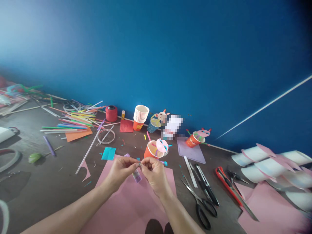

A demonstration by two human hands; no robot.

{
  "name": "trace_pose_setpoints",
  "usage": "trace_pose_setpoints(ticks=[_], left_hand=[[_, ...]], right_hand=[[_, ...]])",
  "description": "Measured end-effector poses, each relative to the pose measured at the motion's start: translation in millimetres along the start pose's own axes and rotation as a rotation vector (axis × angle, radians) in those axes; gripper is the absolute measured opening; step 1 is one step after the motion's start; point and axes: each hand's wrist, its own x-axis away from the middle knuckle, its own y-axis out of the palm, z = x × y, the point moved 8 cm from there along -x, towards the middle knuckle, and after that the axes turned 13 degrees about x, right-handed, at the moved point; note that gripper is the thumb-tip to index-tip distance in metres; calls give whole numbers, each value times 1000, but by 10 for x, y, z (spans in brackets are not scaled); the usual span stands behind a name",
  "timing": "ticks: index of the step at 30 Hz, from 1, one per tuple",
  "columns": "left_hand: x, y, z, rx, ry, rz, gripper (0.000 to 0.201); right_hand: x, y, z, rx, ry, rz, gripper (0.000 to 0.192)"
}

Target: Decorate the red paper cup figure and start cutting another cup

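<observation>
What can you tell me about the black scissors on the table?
The scissors lie flat on the dark table, to the right of the pink paper and of the right hand. They have two black loop handles nearest the person and thin grey blades, metal by the look of it, pointing away toward the wall. The blades look shut or nearly so. Pens lie close beside the blades; whether they touch is unclear. No hand touches the scissors.

Scissors point(200, 203) right of pink sheet point(126, 208); red cutter point(227, 185) beyond. Stacked cups point(140, 115), red spool point(111, 113) at desk's back edge; straws point(73, 122) back-left.
</observation>
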Motion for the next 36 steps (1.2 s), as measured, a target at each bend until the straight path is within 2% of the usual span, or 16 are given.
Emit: trace_pose_setpoints(ticks=[7,15,24,30,36], left_hand=[[13,-19,2,-40,38,14,12],[19,-32,103,-318,142,44,10],[16,30,18,22,-12,-16,15],[3,25,-36,84,-39,-34,19],[6,25,-50,100,-56,-52,19]], right_hand=[[-2,19,-1,3,-7,-4,9],[-1,32,17,5,-25,3,10],[-6,125,157,-281,141,-97,14],[-7,170,191,-423,179,-158,16],[-4,148,149,-390,174,-147,15]])
